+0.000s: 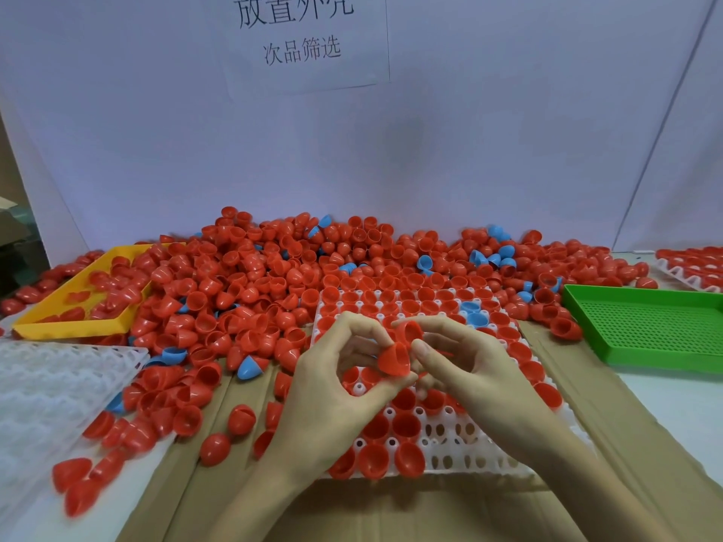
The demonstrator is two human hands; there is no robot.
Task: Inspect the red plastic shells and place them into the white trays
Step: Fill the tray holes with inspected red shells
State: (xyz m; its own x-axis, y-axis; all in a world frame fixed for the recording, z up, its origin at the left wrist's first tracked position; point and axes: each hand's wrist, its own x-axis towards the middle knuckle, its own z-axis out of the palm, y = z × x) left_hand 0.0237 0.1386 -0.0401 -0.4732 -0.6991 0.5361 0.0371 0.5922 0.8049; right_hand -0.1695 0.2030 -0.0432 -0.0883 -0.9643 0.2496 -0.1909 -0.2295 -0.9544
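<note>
My left hand (332, 385) pinches a red shell (395, 359) between thumb and fingertips, just above the white tray (461, 459). My right hand (465, 365) holds a second red shell (407, 332) at its fingertips, right behind the first; its thumb touches the first shell's rim. The white tray lies in the middle of the table, with most of its cells filled with red shells and two blue ones (475, 314). A large pile of red shells (254, 275) spreads behind and to the left of the tray.
A yellow tray (70, 326) with several red shells sits at the left. A green perforated tray (649, 326) stands at the right. Another white tray (47, 389) lies at the near left, and a filled one (692, 271) at the far right. Blue shells (248, 367) are scattered in the pile.
</note>
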